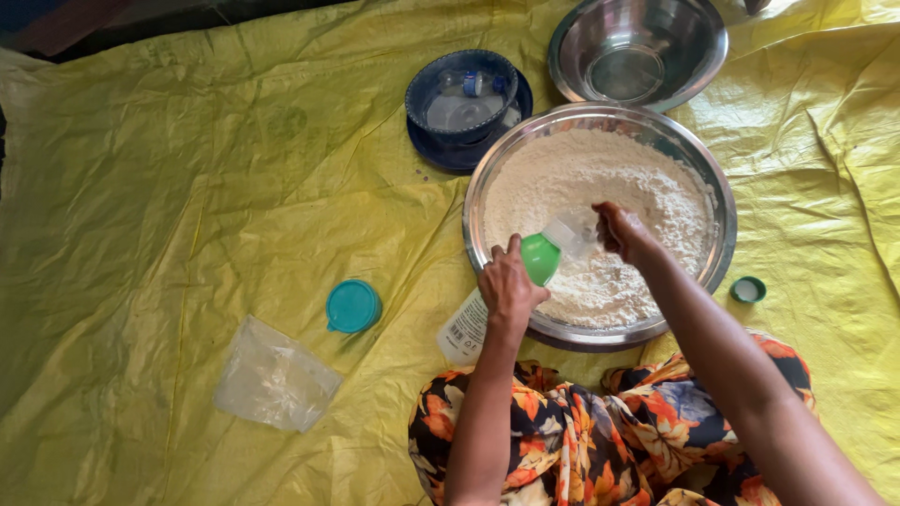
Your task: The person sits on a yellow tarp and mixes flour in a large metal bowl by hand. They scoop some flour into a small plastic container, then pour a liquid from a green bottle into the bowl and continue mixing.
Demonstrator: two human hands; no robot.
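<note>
Under the left hand (509, 286), bottle (466, 326).

Crinkled yellow plastic sheet (187, 187) spread wide across the floor, creased and folded, shiny under soft daylight from the upper right. Dark strip of bare floor (141, 23) along the top left edge, in shadow beyond the sheet's rim

Your left hand (509, 286) covers the middle of the clear bottle (466, 326), so you cannot tell its contents. The small clear piece (572, 232) your right hand (622, 230) pinches is blurred. The empty steel bowl (638, 49) is cut by the top edge, and your forearms run off the bottom edge.
</note>
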